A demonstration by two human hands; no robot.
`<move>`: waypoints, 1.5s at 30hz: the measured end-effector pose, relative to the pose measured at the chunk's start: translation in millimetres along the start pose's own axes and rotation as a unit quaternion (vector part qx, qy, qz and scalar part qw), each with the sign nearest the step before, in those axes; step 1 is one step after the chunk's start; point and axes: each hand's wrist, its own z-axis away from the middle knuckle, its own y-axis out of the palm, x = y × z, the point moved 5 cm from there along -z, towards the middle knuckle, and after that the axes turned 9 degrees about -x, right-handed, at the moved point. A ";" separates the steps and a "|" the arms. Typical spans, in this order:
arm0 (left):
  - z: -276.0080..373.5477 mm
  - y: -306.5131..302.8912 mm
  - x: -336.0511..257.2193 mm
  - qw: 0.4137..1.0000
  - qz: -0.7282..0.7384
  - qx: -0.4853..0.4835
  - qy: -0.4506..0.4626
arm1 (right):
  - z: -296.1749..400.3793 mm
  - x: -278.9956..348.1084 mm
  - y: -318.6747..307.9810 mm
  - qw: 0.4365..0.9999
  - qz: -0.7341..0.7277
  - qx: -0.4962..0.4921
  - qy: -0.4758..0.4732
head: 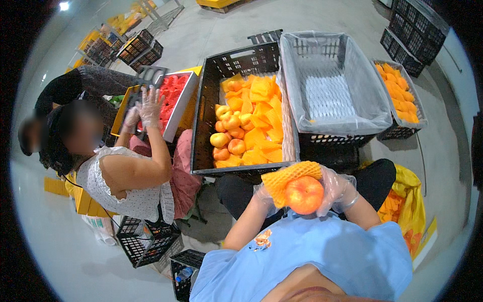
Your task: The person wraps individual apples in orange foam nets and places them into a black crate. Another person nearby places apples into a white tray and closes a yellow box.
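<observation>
In gloved fingers, my right hand point(335, 188) grips an orange-red peach point(305, 195) from its right side, close to my chest. A yellow foam net sleeve point(292, 178) lies along the peach's upper left side. My left hand point(265, 193), also in a clear plastic glove, holds the sleeve from behind; its fingers are mostly hidden. Just beyond my hands stands a black plastic crate point(245, 168) with loose peaches point(231, 121) and many yellow foam nets point(264, 113). To its right is a crate lined with clear plastic film point(339, 127), with white foam netting point(328, 96) on its bottom.
At left, a co-worker point(128, 181) with gloved hands works over a box with red tray inserts point(174, 96). A crate of net-wrapped fruit point(398, 94) stands at right. A yellow bag point(409, 188) is beside my right leg; black crates point(147, 238) stand behind the co-worker.
</observation>
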 end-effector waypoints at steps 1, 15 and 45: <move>3.2 -2.0 2.5 0.992 -0.115 -0.047 -0.027 | 3.1 -3.1 -7.1 0.999 -0.029 -0.010 0.023; -6.9 -41.1 13.2 0.940 -0.331 0.041 -0.066 | 5.4 11.5 -16.2 0.994 0.032 0.049 0.089; -61.6 -122.8 -96.1 0.811 -0.354 -0.429 0.183 | -63.9 32.8 -231.8 0.713 0.634 -0.295 0.054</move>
